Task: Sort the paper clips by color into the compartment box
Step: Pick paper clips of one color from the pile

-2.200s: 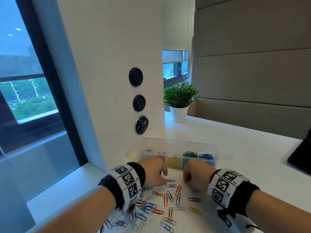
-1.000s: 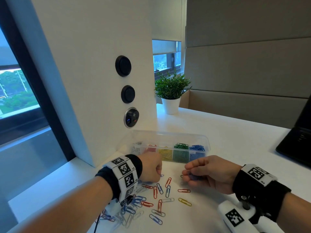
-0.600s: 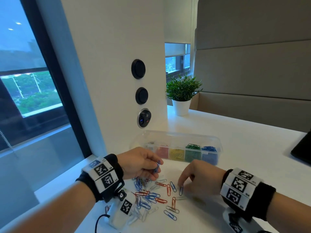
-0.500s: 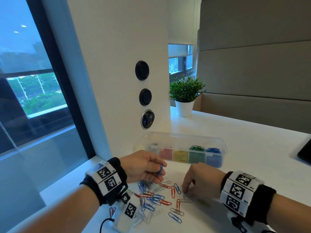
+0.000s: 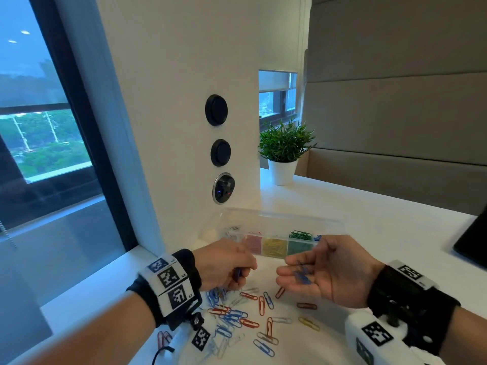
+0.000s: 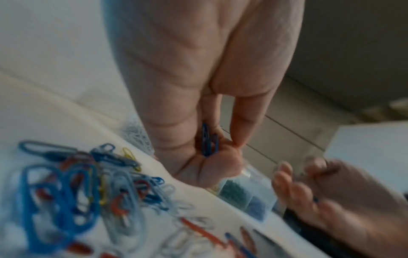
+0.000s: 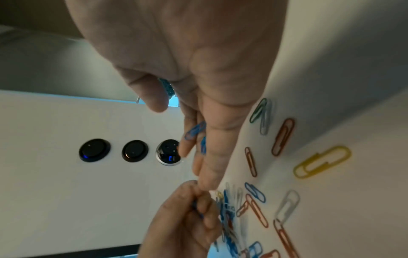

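Note:
The clear compartment box (image 5: 279,223) stands at the foot of the wall, with red, yellow, green and blue clips sorted inside. Loose paper clips (image 5: 249,316) of mixed colours lie scattered on the white table in front of it. My left hand (image 5: 245,272) hovers over the pile's far edge, fingers curled round a few blue clips (image 6: 207,141). My right hand (image 5: 295,271) is turned palm up beside it, fingers relaxed, with blue clips (image 7: 195,131) lying on them. The two hands almost touch at the fingertips.
A white wall panel with round black switches (image 5: 216,110) rises just behind the box. A potted plant (image 5: 286,148) stands further back. A dark device (image 5: 471,243) lies at the table's right edge. The table's edge runs along the left, below a window.
My right hand has lifted off the table and turned palm up, now carrying blue clips. My left hand still holds its blue clips and has come closer to the right hand.

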The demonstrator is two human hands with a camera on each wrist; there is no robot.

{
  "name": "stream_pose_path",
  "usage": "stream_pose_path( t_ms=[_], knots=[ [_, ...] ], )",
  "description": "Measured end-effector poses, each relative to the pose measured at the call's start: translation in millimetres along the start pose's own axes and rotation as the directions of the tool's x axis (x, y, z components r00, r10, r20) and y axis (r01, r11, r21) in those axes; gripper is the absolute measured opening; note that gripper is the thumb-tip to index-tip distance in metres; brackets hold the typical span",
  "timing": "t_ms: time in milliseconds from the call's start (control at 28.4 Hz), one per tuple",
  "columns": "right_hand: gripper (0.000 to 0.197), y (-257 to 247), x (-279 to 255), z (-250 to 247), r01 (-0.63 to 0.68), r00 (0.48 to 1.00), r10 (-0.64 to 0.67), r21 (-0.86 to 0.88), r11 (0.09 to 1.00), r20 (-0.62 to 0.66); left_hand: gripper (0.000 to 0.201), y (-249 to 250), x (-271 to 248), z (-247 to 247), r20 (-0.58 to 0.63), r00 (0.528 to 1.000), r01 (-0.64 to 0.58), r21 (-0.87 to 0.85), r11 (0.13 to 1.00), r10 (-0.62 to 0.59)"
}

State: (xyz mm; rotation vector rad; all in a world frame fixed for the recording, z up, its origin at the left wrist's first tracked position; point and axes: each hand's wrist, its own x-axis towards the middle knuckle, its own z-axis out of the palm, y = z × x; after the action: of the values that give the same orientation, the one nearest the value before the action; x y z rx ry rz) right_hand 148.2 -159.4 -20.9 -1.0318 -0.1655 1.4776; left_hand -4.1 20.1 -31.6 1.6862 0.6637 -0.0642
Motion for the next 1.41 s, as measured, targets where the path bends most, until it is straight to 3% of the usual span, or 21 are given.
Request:
stream_pose_path(
  t_ms=[35, 106, 352, 564, 740, 951, 1057, 1198, 1338, 1409],
  knots=[
    [0.049, -1.5, -1.3, -0.4, 0.006, 1.000, -0.006, 0.000, 1.000, 0.002, 0.014, 0.6, 0.6, 1.5, -0.012, 0.998, -0.051, 0.233, 0.971, 0.055],
    [0.057, -2.7, -3.3, -2.2, 0.010, 1.000, -0.011, -0.009, 1.000, -0.003, 0.006, 3.9, -1.0, 5.8, 0.038, 0.989, -0.139, 0.586, 0.798, 0.145],
    [0.060, -1.3, -7.1, -14.2, -0.009, 1.000, 0.008, -0.032, 0.999, -0.007, 0.016, 10.5, 0.7, 34.0, 0.189, 0.961, -0.262, 0.854, 0.450, 0.201],
    [0.061, -1.6, -7.3, -20.2, -0.017, 1.000, 0.017, -0.032, 0.999, 0.007, 0.014, 13.5, 5.6, 37.8, 0.180, 0.973, -0.224, 0.878, 0.424, 0.141],
    [0.057, 0.3, -8.1, -18.9, -0.006, 0.999, 0.003, -0.083, 0.997, -0.032, 0.016, 16.2, 2.5, 36.9, 0.188, 0.969, -0.238, 0.882, 0.407, 0.159],
    [0.043, 6.3, -7.7, -16.2, -0.003, 0.996, -0.014, -0.185, 0.983, -0.087, 0.013, 17.0, 3.1, 45.7, 0.212, 0.970, -0.236, 0.932, 0.275, 0.115],
    [0.022, 12.8, -7.7, -12.9, -0.019, 0.988, -0.052, -0.448, 0.894, -0.147, 0.014, 15.6, 3.5, 44.2, 0.201, 0.979, -0.202, 0.928, 0.312, 0.037],
    [0.018, 23.8, -5.0, -8.7, -0.049, 0.966, -0.180, -0.811, 0.582, -0.188, 0.014, 17.7, 2.9, 40.3, 0.234, 0.972, -0.219, 0.907, 0.360, 0.002],
    [0.020, 25.3, 0.2, 2.6, -0.067, 0.968, -0.198, -0.924, 0.377, -0.151, 0.018, 26.1, -3.5, 15.5, 0.202, 0.979, -0.186, 0.782, 0.595, 0.041],
    [0.016, 24.1, 4.0, 11.2, -0.055, 0.974, -0.197, -0.959, 0.278, -0.112, 0.024, 19.6, -10.0, -5.9, 0.137, 0.991, -0.068, 0.536, 0.842, -0.007]
  ],
)
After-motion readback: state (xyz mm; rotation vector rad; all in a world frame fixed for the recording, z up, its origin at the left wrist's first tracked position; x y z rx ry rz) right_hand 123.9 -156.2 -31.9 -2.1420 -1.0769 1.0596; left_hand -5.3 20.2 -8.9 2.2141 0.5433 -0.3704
